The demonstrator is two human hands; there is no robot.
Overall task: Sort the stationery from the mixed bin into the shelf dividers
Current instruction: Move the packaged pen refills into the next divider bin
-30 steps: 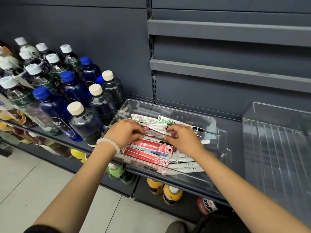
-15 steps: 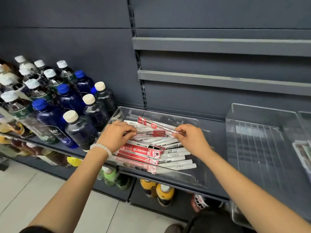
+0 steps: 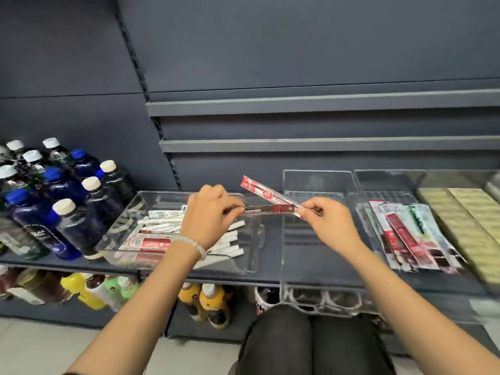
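Head-camera view: two slim packaged pens are held above the shelf, a red-labelled pen pack [image 3: 266, 194] pinched in the right hand [image 3: 328, 221] and angled up toward the back wall, while a second, flatter pack [image 3: 266, 209] is gripped at its left end by the left hand [image 3: 209, 212] and at its right end apparently by the right hand too. The mixed bin [image 3: 251, 234] lies below the left hand, many pens and packs left inside, so the step in hand is judged to be carrying picked items from bin to divider. Next, a move rightward is called for, past the empty clear divider [image 3: 316, 182] or into it, matching the sorted packs [image 3: 405, 234] lying farther right.
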